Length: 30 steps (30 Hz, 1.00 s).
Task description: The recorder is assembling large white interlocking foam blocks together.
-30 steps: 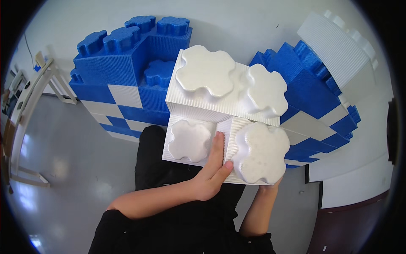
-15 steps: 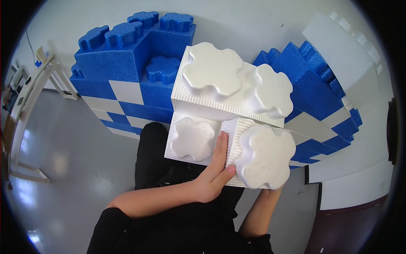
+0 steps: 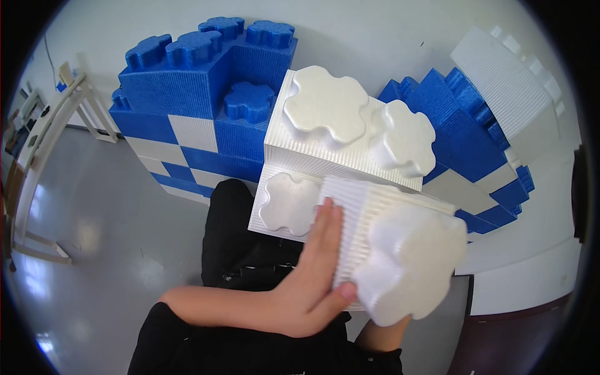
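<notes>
A white ribbed toy building block (image 3: 415, 265) with one large clover-shaped stud is in front of me, tilted and raised toward me. My left hand (image 3: 312, 281) presses on its left side, fingers stretched along the ribs and thumb at the lower edge. Below the block, only the wrist of my right hand (image 3: 382, 334) shows; its fingers are hidden behind the block it supports. Just beyond stands a stepped white block stack (image 3: 344, 165). Two studs top its upper step, and one low stud (image 3: 290, 203) is on its lower step, left of my fingertips.
A blue-and-white wall of blocks (image 3: 169, 94) rises on the left; another blue-and-white wall (image 3: 465, 131) stands on the right, with a white block (image 3: 500, 81) on top. At far left is a white table (image 3: 53, 119). My knee (image 3: 231, 200) is close to the left wall.
The white block has come up and nearer to me, shifting right and tilting. Both hands have moved with it. My view has shifted slightly.
</notes>
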Tool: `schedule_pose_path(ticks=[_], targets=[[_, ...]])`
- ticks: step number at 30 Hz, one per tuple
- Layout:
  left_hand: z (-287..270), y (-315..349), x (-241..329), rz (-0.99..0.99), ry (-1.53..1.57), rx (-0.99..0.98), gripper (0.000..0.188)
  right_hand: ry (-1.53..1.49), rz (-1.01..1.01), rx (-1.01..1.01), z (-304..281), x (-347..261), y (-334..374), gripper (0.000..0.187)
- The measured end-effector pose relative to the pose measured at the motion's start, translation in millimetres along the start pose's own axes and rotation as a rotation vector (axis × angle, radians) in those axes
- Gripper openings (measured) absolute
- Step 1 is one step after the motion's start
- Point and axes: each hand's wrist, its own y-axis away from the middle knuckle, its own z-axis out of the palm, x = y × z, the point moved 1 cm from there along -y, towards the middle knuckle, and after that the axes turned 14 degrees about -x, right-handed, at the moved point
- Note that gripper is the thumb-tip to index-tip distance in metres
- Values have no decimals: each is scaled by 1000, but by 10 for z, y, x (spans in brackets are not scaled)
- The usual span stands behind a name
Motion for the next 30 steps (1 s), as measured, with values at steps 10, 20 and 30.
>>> schedule_pose_path(ticks=[10, 20, 30], targets=[[-590, 524, -246, -177, 300, 357, 74, 262, 365, -58, 445, 548, -879, 82], [-552, 450, -391, -226, 342, 377, 74, 273, 306, 114, 366, 678, -939, 65], [-615, 527, -540, -228, 446, 462, 71, 339, 314, -71, 146, 800, -1063, 80]])
